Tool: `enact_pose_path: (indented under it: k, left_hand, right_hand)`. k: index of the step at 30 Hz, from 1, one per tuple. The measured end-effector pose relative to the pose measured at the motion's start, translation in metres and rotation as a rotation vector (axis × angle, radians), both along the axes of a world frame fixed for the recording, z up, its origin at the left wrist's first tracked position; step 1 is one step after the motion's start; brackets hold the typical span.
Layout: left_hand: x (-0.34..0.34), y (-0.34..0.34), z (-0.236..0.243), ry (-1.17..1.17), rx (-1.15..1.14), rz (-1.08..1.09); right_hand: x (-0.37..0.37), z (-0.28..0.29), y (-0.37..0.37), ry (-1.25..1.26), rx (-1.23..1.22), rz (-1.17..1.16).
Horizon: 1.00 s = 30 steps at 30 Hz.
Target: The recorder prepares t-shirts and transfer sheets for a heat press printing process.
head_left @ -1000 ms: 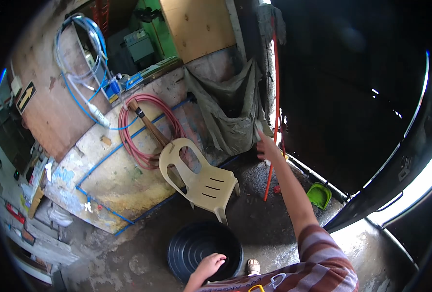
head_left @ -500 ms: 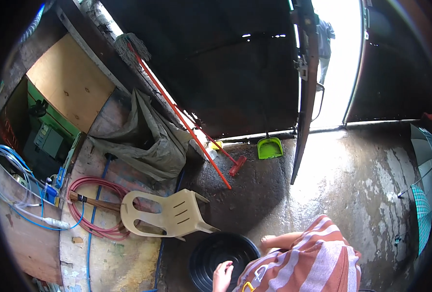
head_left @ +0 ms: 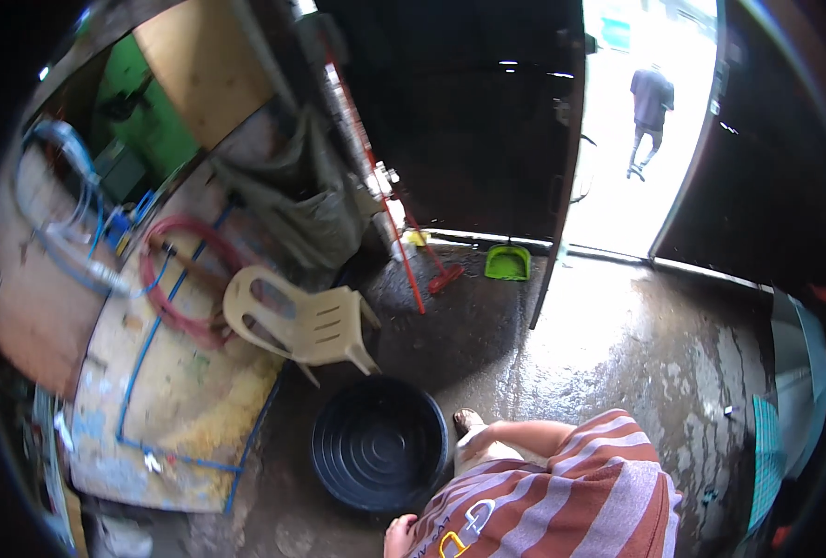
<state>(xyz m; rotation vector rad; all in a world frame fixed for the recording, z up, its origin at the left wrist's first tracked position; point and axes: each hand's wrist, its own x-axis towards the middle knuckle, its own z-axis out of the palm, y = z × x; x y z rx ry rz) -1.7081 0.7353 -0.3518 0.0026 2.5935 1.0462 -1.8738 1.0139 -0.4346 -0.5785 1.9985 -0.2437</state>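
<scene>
My left hand (head_left: 400, 535) is at the bottom edge beside my striped shirt, fingers curled; what they hold, if anything, is hidden. My right arm hangs down along my body, the right hand (head_left: 476, 441) low by my leg and sandaled foot (head_left: 468, 419), its fingers too unclear to read. A large black ribbed basin (head_left: 379, 445) stands on the wet floor just left of my foot, with a beige plastic chair (head_left: 329, 325) behind it.
Red-handled mops (head_left: 394, 228) lean in the corner beside a grey tarp (head_left: 311, 214) and green dustpan (head_left: 507, 264). Coiled hoses (head_left: 166, 293) hang on the left wall. An open door (head_left: 557, 186) shows a person (head_left: 651, 102) outside. Umbrellas (head_left: 794, 372) stand at the right.
The view has turned right toward the doorway. My raised right arm has dropped to my side, and my left hand is lower. The person outside is now fully visible in the opening.
</scene>
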Motion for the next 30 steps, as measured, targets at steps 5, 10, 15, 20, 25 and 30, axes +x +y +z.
enact_pose_path:
  k: [5, 10, 15, 20, 25, 30]
  left_hand:
    - [0.146, -0.001, -0.035, -0.046, 0.027, 0.206]
    - [0.192, 0.020, -0.045, -0.040, -0.042, 0.680]
    - [0.218, 0.046, -0.047, -0.122, -0.070, 1.091]
    - [0.263, 0.062, -0.053, -0.242, 0.133, 1.497]
    - [0.288, 0.041, -0.058, -0.385, 0.108, 1.533]
    - [0.309, -0.099, -0.090, -0.230, 0.022, 1.386]
  right_hand:
    - [0.054, 0.015, -0.130, -0.100, 0.048, 0.611]
    - [0.076, -0.112, -0.186, 0.173, -0.656, 1.715]
    - [0.135, -0.047, -0.270, -0.034, -0.607, 1.881]
    - [0.204, -0.031, -0.332, -0.191, -0.286, 1.487]
    - [0.203, -0.093, -0.407, -0.349, -0.245, 1.632]
    - [0.203, -0.211, -0.490, -0.198, -0.814, 1.731]
